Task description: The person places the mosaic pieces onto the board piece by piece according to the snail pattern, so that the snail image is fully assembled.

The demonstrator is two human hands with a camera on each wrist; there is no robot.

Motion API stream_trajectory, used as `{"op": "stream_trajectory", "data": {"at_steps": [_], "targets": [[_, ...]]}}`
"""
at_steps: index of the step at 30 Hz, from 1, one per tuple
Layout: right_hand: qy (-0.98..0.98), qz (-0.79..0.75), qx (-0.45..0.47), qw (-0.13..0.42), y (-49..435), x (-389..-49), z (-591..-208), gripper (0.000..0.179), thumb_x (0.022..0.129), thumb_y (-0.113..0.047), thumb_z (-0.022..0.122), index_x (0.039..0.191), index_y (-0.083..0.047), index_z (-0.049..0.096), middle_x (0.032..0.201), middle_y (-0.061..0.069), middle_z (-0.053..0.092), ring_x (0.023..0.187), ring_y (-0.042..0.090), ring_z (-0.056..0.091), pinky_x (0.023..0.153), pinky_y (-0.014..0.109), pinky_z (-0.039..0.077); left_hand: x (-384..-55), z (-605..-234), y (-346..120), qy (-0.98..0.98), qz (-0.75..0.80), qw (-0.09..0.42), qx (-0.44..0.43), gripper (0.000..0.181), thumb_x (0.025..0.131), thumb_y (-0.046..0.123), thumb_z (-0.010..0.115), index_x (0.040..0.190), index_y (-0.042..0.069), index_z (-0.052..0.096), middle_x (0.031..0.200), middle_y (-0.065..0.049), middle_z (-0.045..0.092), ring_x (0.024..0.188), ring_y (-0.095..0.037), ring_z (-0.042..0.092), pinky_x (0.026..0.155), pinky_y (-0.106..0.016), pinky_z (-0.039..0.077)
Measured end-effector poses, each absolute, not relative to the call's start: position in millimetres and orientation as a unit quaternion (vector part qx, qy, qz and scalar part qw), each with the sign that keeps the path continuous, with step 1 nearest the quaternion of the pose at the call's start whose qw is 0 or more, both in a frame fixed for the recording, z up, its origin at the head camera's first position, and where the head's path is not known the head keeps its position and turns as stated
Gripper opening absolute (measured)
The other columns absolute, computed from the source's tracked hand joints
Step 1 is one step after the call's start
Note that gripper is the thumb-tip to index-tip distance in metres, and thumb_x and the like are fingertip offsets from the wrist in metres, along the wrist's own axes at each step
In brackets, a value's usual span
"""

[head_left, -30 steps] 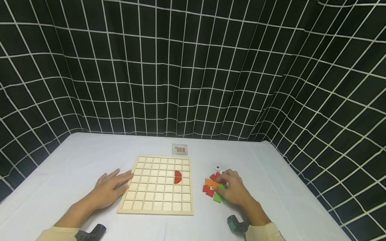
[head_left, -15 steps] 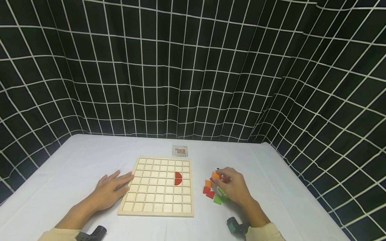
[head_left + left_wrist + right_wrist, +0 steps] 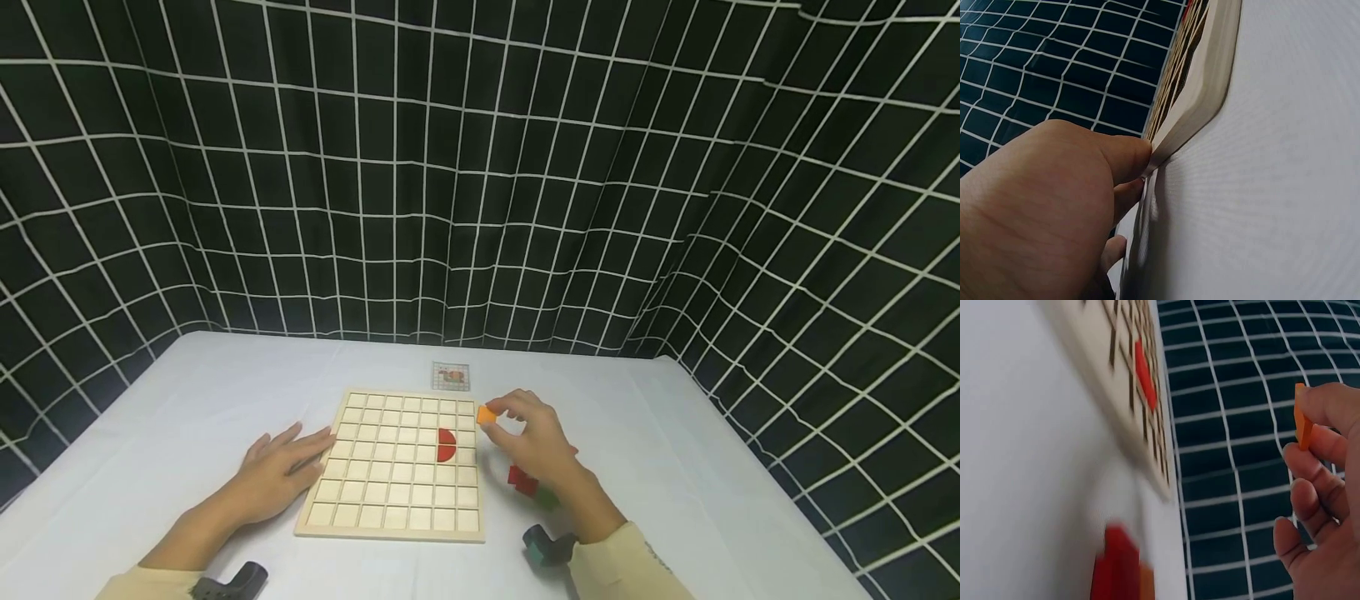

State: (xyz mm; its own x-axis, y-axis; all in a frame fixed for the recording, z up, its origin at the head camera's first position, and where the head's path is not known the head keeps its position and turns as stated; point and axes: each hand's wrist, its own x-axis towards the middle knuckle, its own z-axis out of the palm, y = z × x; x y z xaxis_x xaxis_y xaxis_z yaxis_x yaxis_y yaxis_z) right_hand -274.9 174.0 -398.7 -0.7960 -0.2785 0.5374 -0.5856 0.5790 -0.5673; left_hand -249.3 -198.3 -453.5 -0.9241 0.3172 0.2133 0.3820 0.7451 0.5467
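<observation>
My right hand (image 3: 528,437) pinches an orange square tile (image 3: 487,415) between thumb and fingers, just right of the wooden grid board (image 3: 375,467). In the right wrist view the orange tile (image 3: 1302,417) is seen nearly edge-on, raised off the table. Two red quarter-round tiles (image 3: 447,446) sit in neighbouring cells on the board's right side, forming a half disc. My left hand (image 3: 273,475) lies with fingers extended at the board's left edge. In the left wrist view, the left thumb (image 3: 1129,156) touches the board's rim (image 3: 1194,103).
Red tiles (image 3: 522,480) and a green tile (image 3: 547,498) lie on the white table, partly hidden under my right forearm. A small picture card (image 3: 451,377) lies behind the board. Dark wrist devices (image 3: 549,547) are on both wrists. A black gridded curtain (image 3: 450,167) surrounds the table.
My right hand has picked an orange square tile out of the pile and carried it left and away from me, to the board's right edge. The left hand has stayed in place.
</observation>
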Motion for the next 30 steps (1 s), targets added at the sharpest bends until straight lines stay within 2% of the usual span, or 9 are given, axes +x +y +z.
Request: {"op": "stream_trajectory", "data": {"at_steps": [4,8,17,30], "targets": [[-0.857,0.39,0.271,0.198,156.6,-282.7,-396.4,0.019,0.081,-0.013,0.079,0.098,-0.009,0.073,0.096,-0.009,0.066,0.093,0.014,0.058,0.078,0.045,0.052,-249.9,-453.3,-197.9,-0.932,-0.301,0.059,-0.191,0.041,0.097,0.028,0.055,0.134,0.009,0.058,0.142,-0.009,0.048,0.137,-0.047,0.023,0.105,-0.067,0.001],[-0.868,0.389,0.259,0.168,140.5,-288.0,-395.9,0.02,0.083,-0.016,0.077,0.101,-0.008,0.072,0.097,-0.007,0.066,0.094,0.018,0.058,0.079,0.046,0.052,-249.6,-452.9,-197.6,-0.933,-0.301,0.058,-0.19,0.041,0.098,0.028,0.055,0.134,0.01,0.058,0.142,-0.009,0.049,0.137,-0.047,0.023,0.105,-0.067,0.001],[-0.886,0.379,0.245,0.105,117.9,-296.7,-401.3,0.021,0.087,-0.02,0.072,0.105,-0.009,0.071,0.103,-0.006,0.065,0.097,0.021,0.057,0.08,0.035,0.05,-246.6,-451.8,-196.8,-0.932,-0.304,0.056,-0.187,0.04,0.098,0.028,0.055,0.133,0.011,0.059,0.142,-0.009,0.049,0.137,-0.047,0.023,0.106,-0.067,0.002],[-0.885,0.384,0.244,0.096,106.5,-305.1,-417.7,0.021,0.086,-0.017,0.074,0.104,-0.008,0.073,0.102,-0.004,0.065,0.094,0.018,0.057,0.075,0.03,0.051,-247.8,-452.8,-197.7,-0.935,-0.298,0.062,-0.184,0.04,0.098,0.029,0.054,0.133,0.011,0.059,0.142,-0.009,0.049,0.137,-0.046,0.024,0.106,-0.067,0.002]]}}
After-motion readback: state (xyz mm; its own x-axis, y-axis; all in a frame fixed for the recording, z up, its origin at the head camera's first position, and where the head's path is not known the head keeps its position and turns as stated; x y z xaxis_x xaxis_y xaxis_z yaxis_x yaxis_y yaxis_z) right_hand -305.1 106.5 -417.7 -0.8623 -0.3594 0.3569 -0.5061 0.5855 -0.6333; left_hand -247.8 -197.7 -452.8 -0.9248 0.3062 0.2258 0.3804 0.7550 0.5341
